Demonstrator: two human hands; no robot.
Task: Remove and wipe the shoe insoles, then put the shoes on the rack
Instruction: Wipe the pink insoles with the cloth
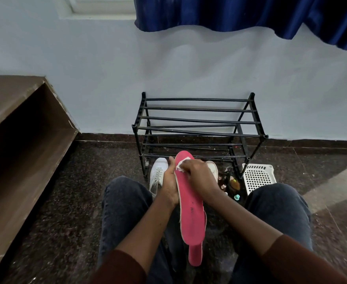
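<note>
Left hand: left hand (169,186) grips the long, flat pink foam insole (190,203) along its edge.
Right hand: right hand (199,173) pinches crumpled white wipe (179,167) against it.
Behind: black tubular rack (197,128), white lace-up sneaker (158,173).

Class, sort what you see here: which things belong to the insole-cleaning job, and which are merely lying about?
Job: pink insoles, white wipe, left hand, right hand, white shoes, black rack.
Lying about: white basket, small bottles, blue curtain, brown cabinet.
</note>
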